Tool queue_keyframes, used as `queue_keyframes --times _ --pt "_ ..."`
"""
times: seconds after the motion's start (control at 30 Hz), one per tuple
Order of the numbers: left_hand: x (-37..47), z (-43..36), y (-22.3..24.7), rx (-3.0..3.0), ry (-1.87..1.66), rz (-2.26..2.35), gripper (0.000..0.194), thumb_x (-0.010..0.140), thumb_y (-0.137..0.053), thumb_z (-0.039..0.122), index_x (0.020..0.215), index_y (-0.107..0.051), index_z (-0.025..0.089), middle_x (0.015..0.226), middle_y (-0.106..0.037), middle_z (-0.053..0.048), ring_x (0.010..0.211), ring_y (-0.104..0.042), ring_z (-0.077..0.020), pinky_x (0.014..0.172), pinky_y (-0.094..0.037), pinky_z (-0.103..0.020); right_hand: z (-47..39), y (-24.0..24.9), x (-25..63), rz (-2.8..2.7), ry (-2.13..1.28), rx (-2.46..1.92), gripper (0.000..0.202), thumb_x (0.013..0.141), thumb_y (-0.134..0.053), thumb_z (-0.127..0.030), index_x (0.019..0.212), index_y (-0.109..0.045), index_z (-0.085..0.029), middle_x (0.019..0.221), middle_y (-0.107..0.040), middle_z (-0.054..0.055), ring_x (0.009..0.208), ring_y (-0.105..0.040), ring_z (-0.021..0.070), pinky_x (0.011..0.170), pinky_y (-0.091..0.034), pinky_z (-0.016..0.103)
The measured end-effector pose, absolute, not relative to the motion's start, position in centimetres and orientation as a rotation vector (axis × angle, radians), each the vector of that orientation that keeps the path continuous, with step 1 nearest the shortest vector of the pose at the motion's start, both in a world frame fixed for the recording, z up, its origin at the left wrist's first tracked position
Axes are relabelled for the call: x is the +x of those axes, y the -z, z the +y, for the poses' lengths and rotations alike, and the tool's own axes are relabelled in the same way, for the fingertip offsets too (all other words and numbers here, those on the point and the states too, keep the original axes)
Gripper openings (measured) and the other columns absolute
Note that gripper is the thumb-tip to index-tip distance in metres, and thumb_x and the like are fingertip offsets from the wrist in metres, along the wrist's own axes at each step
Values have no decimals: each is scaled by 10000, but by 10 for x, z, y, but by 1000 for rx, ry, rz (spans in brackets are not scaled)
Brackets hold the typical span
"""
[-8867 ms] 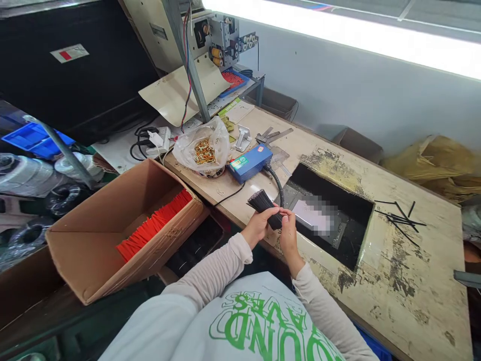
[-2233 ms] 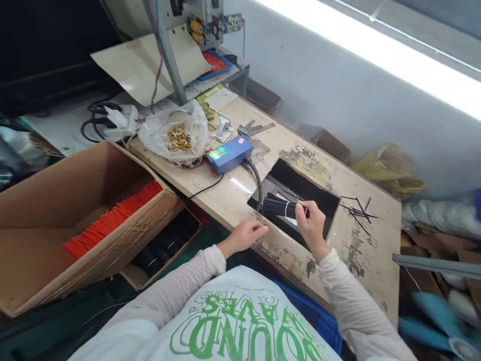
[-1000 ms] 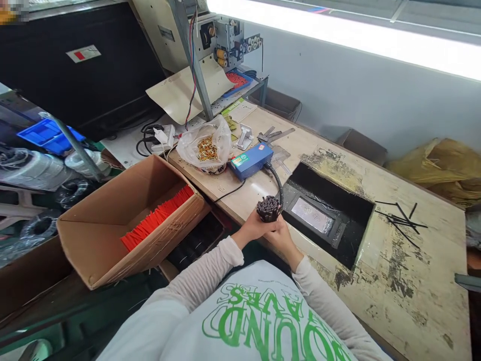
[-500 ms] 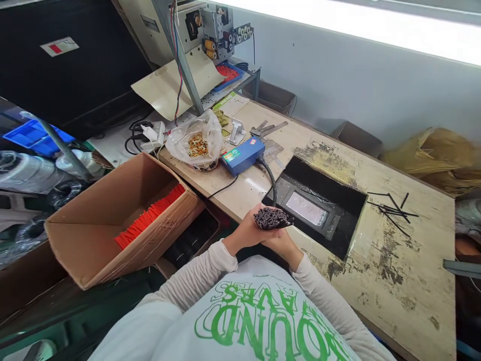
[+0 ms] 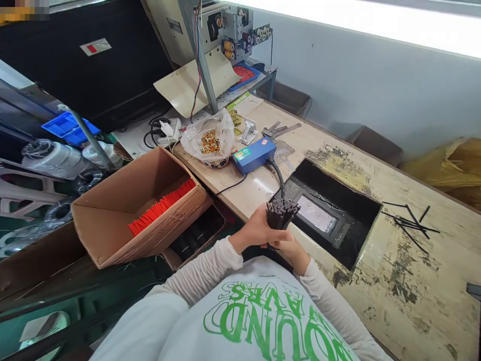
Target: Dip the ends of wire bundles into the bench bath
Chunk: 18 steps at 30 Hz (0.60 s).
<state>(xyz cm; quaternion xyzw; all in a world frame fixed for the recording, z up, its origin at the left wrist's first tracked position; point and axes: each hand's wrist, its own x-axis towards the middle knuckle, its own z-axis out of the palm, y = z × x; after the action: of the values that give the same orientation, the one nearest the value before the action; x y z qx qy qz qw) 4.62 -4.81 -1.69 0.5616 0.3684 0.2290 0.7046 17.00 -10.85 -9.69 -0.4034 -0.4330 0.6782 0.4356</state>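
Both hands are together in front of my body, around an upright bundle of thin black tube-like pieces [image 5: 281, 213]. Its many cut ends face up, and I cannot tell whether they are wires or hollow tubes. My left hand [image 5: 260, 229] is wrapped around the bundle's left side, thumb across its front. Lower and to the right, my right hand [image 5: 292, 247] closes around the bottom part, its fingers partly hidden. Just beyond the hands lies a dark recess [image 5: 364, 235] in the table, with a pale plate [image 5: 316, 214] set in it.
Several loose black pieces [image 5: 413, 223] lie on the worn table [image 5: 409, 321] at right. A blue box with a cable [image 5: 254, 154] stands beside a plastic bag of gold-coloured metal parts [image 5: 211, 143]. On the left, a cardboard box [image 5: 112, 235] holds red strips [image 5: 161, 208].
The bundle has tipped more upright, so its side now shows below the ends. My right hand has shifted lower on it. The camera view has turned slightly left.
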Motion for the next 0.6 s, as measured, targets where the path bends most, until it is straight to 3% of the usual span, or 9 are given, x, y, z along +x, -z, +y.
queue_keyframes --times 0.07,0.2,0.33,0.47,0.6 --pt "40 -38 16 1153 -381 635 646 559 -844 490 1085 -694 147 832 -715 -65 722 -650 -200 704 -512 -323 -109 91 166 -927 -1940 -715 366 613 -712 -517 736 -555 -210 563 -547 -24 473 -530 147 498 -504 318" --pt "36 -26 20 971 -293 372 723 595 -807 539 1191 -646 163 1029 -730 -137 962 -665 -251 823 -488 -331 -109 90 154 -673 -2199 -317 462 559 -705 -559 789 -512 -207 530 -540 -56 345 -444 106 386 -439 273" --pt "41 -33 23 851 -381 463 591 608 -807 492 1073 -700 143 962 -736 -148 979 -672 -279 817 -492 -342 -105 89 168 -862 -2203 -538 569 577 -678 -689 830 -579 -190 655 -660 29 532 -613 186 497 -516 323" --pt "44 -43 21 717 -547 672 480 568 -855 392 943 -710 131 852 -727 -100 786 -680 -217 722 -489 -315 -97 68 208 -1281 -1757 -1151 474 709 -709 -607 928 -661 -190 884 -712 78 820 -660 217 746 -545 366" --pt "44 -48 18 702 -684 756 430 533 -891 298 878 -700 127 794 -711 -48 703 -633 -145 715 -460 -289 -99 31 223 -1320 -1080 -1507 321 788 -706 -495 886 -650 -194 810 -682 41 717 -616 170 690 -512 312"
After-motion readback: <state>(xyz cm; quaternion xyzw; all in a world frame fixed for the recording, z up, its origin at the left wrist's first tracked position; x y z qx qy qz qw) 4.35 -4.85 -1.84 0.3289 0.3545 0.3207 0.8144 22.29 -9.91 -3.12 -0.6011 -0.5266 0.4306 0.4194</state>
